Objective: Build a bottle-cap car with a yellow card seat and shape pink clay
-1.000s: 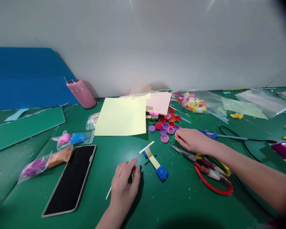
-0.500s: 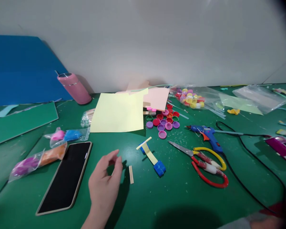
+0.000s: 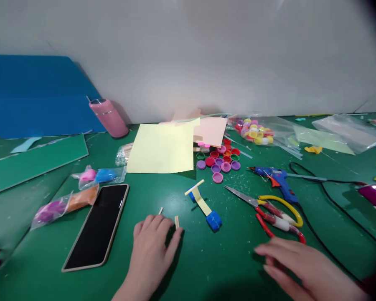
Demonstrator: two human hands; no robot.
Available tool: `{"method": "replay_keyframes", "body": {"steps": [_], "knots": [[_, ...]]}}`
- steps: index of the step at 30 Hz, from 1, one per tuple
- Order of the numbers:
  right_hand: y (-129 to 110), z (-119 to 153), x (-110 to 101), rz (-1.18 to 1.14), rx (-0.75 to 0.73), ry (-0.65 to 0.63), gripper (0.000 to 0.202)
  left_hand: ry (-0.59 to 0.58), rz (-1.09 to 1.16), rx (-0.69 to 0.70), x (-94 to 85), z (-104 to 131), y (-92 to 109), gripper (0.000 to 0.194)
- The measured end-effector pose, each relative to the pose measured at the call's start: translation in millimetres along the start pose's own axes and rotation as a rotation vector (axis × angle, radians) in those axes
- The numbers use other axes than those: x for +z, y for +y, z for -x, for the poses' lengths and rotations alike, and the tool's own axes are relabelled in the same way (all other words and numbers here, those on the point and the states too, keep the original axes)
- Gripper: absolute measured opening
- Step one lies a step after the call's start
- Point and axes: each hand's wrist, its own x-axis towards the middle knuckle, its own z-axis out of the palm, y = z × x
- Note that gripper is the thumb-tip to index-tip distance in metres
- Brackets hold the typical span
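My left hand [image 3: 153, 251] is low over the green table, fingers curled down and thumb apart. A short wooden stick piece [image 3: 177, 221] lies by its thumb tip, and a thin stick end [image 3: 161, 210] shows beyond its fingers; what lies under the fingers is hidden. My right hand [image 3: 301, 265] is at the lower right, thumb and fingers apart with nothing between them, just in front of the scissors [image 3: 278, 215]. Between the hands and farther back lies a small blue and pale yellow piece [image 3: 203, 205] with a stick across one end.
A phone [image 3: 97, 228] and bagged clay [image 3: 65, 205] lie at left. Farther back are a pink bottle [image 3: 109, 119], yellow paper [image 3: 163, 148] and colored caps [image 3: 217, 177]. A blue glue gun [image 3: 277, 179] with a black cord lies at right.
My left hand has turned palm down and moved right, beside the stick piece. My right hand has come in from the lower right. The view has shifted slightly left.
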Motion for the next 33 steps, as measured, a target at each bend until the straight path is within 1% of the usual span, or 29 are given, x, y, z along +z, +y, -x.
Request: {"method": "replay_keyframes", "body": {"steps": [2, 3, 4, 6, 9, 11, 16, 19, 21, 24, 27, 30, 33], "knots": [[-27.9, -38.9, 4.5, -0.071, -0.028, -0.104, 0.025, -0.062, -0.118, -0.019, 1.0, -0.7, 10.8, 0.024], [-40.2, -55.0, 11.5, -0.112, -0.022, -0.132, 0.025, -0.079, -0.157, -0.031, 0.9, -1.2, 15.0, 0.025], [-50.9, -68.6, 20.5, -0.143, -0.034, -0.131, 0.026, -0.094, -0.183, -0.040, 0.6, -1.8, 18.0, 0.024], [-66.8, -88.3, 39.4, -0.200, -0.044, -0.155, 0.025, -0.119, -0.203, -0.054, -0.1, -2.4, 20.4, 0.022], [-77.7, -103.3, 58.5, -0.237, -0.005, -0.142, 0.024, -0.130, -0.208, -0.071, -0.8, -1.8, 17.5, 0.020], [-78.6, -106.9, 63.7, -0.256, 0.032, -0.128, 0.025, -0.128, -0.201, -0.074, -1.3, -0.6, 13.9, 0.020], [-76.8, -110.2, 69.1, -0.272, 0.093, -0.085, 0.034, -0.133, -0.191, -0.077, -2.4, 1.7, 8.1, 0.018], [-79.5, -115.0, 72.0, -0.232, 0.098, -0.108, 0.035, -0.106, -0.153, -0.048, -0.7, 4.5, 4.7, 0.016], [-82.1, -118.7, 73.2, -0.208, 0.082, -0.128, 0.033, -0.080, -0.134, -0.011, 1.5, 8.4, 0.7, 0.014], [-84.6, -121.2, 73.8, -0.193, 0.054, -0.136, 0.030, -0.057, -0.130, 0.088, 3.8, 16.4, -7.5, 0.010], [-83.5, -117.4, 72.7, -0.227, 0.029, -0.131, 0.029, -0.019, -0.103, 0.159, 1.3, 23.2, -13.5, 0.005], [-78.1, -108.8, 68.6, -0.310, -0.048, -0.118, 0.025, 0.032, 0.018, 0.226, -5.0, 26.0, -11.9, 0.005], [-70.6, -99.5, 61.1, -0.379, -0.109, -0.085, 0.020, 0.051, 0.181, 0.258, -8.1, 25.3, -3.4, 0.008]]}}
